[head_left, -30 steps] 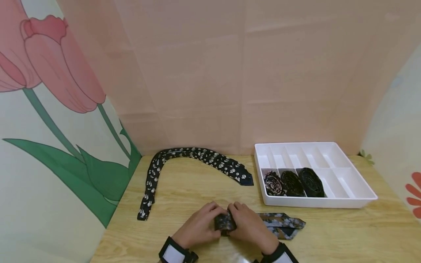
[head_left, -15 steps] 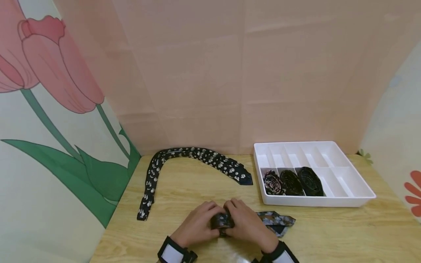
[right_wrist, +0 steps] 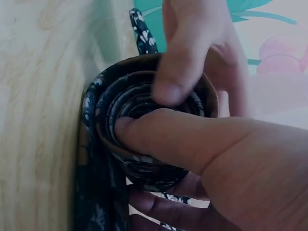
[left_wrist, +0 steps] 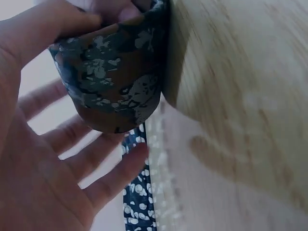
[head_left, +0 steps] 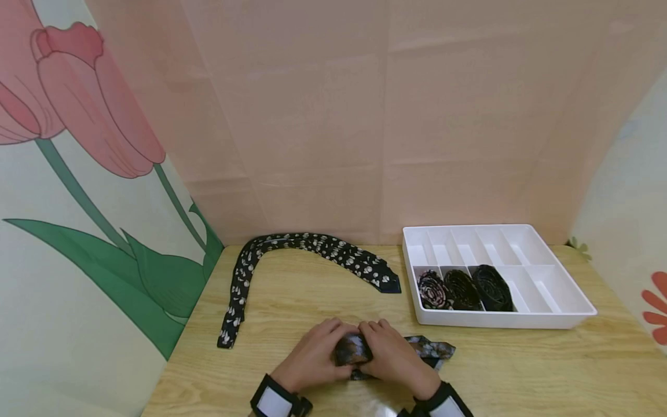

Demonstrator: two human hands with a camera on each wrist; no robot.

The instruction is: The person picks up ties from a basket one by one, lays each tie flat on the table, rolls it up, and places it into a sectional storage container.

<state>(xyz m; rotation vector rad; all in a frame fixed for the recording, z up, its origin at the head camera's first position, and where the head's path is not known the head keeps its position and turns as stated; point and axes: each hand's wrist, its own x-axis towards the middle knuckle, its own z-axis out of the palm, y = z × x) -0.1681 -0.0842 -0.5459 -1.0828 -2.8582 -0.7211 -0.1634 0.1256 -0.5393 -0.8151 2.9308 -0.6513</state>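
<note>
A dark necktie with a brown and grey floral pattern (head_left: 352, 350) is partly rolled into a coil at the table's front middle. My left hand (head_left: 315, 354) grips the coil from the left, and my right hand (head_left: 392, 356) grips it from the right. The tie's flat tail (head_left: 435, 348) runs out on the table past my right hand. The right wrist view shows the coil's spiral end (right_wrist: 111, 98), with both thumbs pressing at its layers. Seen from the left wrist, the coil's outer wrap (left_wrist: 113, 79) stands beside the wood surface, my fingers spread behind it.
A black necktie with white print (head_left: 312, 243) lies in a bent curve at the back left. A white divided tray (head_left: 505, 320) stands at the back right, with three rolled ties (head_left: 461, 291) in its front left compartments. A pinkish backdrop (head_left: 333, 145) rises behind the table (head_left: 292, 301).
The tie's loose tail has grown shorter, its tip drawn left toward my hands as the coil turns. Both hands stay in nearly the same place, and the tray and black tie are unmoved.
</note>
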